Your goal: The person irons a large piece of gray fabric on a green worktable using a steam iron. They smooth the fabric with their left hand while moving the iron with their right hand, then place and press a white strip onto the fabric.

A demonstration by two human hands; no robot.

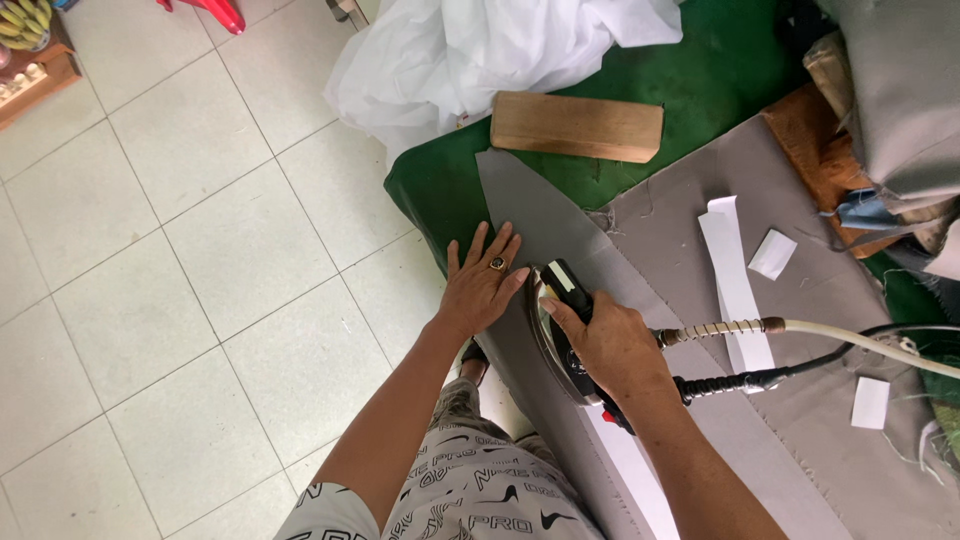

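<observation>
Right hand [610,345] grips iron [556,325] on grey fabric [680,250].

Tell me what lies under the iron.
The iron, gripped by the right hand, sits on a grey fabric piece that the left hand presses flat. A green table cover lies beneath. The fabric directly under the soleplate is hidden.

Left hand [483,285]: flat, palm down, fingers spread, just left of the iron [560,325]. Right hand [612,345]: fingers closed around the iron's handle, forearm extended behind it
</observation>
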